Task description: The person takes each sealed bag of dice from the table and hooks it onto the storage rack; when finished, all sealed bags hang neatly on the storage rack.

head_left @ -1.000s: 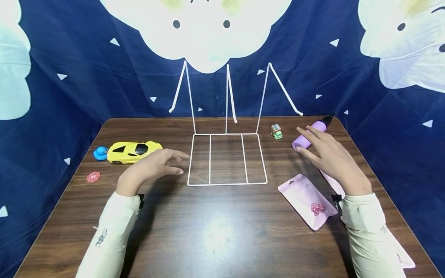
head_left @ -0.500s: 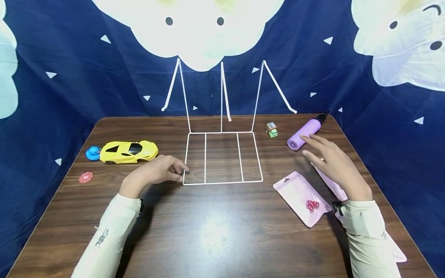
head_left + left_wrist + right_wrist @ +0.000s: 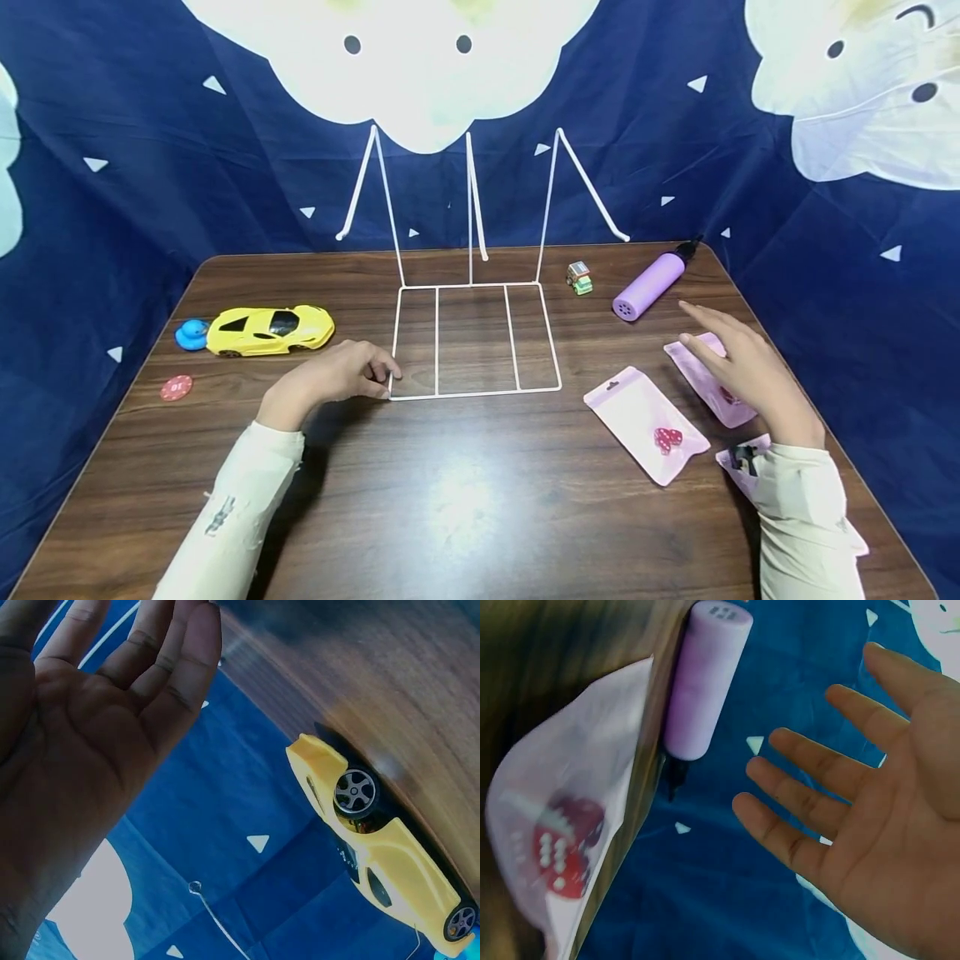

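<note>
A white wire rack [image 3: 469,285] with three bent uprights stands mid-table. At its front left corner my left hand [image 3: 333,377] pinches the wire between thumb and fingers; the fingertips are partly hidden in the left wrist view. My right hand [image 3: 757,379] hovers with fingers spread, holding nothing. Under and beside it lie a pink pouch [image 3: 693,354] and another pink pouch [image 3: 626,408] with red white-dotted dice [image 3: 667,440]. A third pouch [image 3: 738,483] is mostly covered by the right sleeve. Beyond the right hand lies a purple hand pump [image 3: 648,287] with a black nozzle.
A yellow toy car [image 3: 270,332] sits left of the rack, against a blue rubber duck [image 3: 191,335]. Nearer me is a red poker chip [image 3: 176,387]. A small toy truck [image 3: 580,279] stands right of the rack. Dark blue cloth [image 3: 90,250] walls the table's back and sides.
My left hand has lowered onto the rack's front left corner and closed on the wire. My right hand has drawn back from the pump toward me and right. The whole view has shifted slightly.
</note>
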### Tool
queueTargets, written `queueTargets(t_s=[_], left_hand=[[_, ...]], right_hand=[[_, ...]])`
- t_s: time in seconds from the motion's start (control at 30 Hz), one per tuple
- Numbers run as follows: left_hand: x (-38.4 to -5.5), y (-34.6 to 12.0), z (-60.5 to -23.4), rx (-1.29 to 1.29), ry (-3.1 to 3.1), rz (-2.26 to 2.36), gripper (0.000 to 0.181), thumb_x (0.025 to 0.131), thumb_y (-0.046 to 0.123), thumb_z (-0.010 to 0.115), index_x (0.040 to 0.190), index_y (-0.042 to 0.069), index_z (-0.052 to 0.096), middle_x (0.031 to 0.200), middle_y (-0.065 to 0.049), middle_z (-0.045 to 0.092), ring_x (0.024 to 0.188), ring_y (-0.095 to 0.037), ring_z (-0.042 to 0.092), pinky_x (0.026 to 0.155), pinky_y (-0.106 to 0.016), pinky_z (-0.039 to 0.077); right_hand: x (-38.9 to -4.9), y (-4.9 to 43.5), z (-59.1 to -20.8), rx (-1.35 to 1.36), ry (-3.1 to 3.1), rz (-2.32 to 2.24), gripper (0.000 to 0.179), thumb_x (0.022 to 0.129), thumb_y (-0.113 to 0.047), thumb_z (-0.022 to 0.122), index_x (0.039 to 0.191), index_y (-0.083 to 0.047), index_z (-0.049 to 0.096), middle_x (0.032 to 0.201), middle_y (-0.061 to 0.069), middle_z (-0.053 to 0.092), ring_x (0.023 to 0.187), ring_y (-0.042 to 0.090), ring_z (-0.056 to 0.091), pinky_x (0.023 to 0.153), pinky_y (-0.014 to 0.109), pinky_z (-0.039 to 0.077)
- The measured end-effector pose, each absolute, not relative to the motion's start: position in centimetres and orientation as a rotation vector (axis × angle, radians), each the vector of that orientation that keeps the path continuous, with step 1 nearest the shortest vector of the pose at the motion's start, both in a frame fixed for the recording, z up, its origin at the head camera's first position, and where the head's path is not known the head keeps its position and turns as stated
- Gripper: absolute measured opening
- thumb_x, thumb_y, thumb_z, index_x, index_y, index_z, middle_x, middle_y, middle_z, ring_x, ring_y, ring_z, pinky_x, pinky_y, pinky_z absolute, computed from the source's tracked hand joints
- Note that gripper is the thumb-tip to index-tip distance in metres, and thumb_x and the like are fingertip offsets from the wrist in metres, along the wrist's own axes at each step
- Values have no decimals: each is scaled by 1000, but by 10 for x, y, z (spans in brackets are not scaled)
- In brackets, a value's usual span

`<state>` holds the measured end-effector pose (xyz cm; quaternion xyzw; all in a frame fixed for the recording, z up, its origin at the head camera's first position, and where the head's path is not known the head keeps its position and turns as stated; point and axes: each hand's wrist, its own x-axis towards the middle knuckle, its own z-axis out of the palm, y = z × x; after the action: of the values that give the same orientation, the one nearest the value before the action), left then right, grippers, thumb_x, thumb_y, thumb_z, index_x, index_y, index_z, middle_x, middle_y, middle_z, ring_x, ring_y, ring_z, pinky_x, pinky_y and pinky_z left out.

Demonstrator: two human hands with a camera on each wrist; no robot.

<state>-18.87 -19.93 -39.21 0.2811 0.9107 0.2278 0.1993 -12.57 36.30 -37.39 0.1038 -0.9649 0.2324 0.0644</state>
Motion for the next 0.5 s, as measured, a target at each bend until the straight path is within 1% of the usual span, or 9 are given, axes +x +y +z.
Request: queueTargets(t_s=[0.1, 0.17, 0.3, 0.4, 0.43, 0.5], left_hand=[[-190, -199, -395, 787, 2544, 628, 24, 88, 9, 87, 111, 11, 79, 93, 1, 73, 88, -16, 66, 81, -38, 55], [-190, -199, -397, 782, 2541, 626, 24, 88, 9, 88, 110, 12, 78, 94, 0, 72, 89, -17, 66, 81, -38, 54], [-190, -197, -399, 774, 2538, 632, 23, 87, 8, 88, 106, 12, 77, 94, -1, 71, 89, -19, 65, 81, -40, 54], [-189, -196, -400, 774, 2540, 638, 21, 87, 8, 88, 104, 12, 76, 93, -2, 70, 88, -18, 64, 81, -39, 53], [-189, -196, -399, 783, 2540, 639, 21, 87, 8, 88, 102, 12, 75, 93, -1, 70, 88, -18, 63, 80, -39, 53], [-189, -195, -399, 808, 2543, 637, 19, 87, 8, 89, 99, 13, 74, 91, 0, 69, 86, -17, 62, 79, -38, 52]], right_hand=[[-123, 371, -377, 265, -2941, 712, 60, 111, -29, 63, 163, -5, 46, 158, 37, 46, 144, 62, 40, 114, 77, 30], [-122, 376, -378, 269, -2937, 715, 59, 111, -26, 64, 162, -2, 46, 156, 38, 47, 143, 63, 41, 114, 76, 30], [-121, 386, -382, 296, -2906, 724, 56, 107, -17, 68, 157, 3, 50, 149, 39, 53, 137, 62, 47, 109, 76, 35], [-118, 393, -384, 261, -2912, 784, 54, 106, -13, 70, 154, 4, 52, 147, 39, 55, 136, 62, 48, 107, 76, 37], [-117, 395, -384, 241, -2922, 799, 53, 106, -12, 70, 154, 4, 53, 148, 38, 55, 134, 61, 50, 105, 74, 40], [-114, 400, -384, 187, -2936, 881, 53, 106, -11, 69, 154, 4, 53, 149, 37, 55, 129, 57, 56, 105, 54, 49]])
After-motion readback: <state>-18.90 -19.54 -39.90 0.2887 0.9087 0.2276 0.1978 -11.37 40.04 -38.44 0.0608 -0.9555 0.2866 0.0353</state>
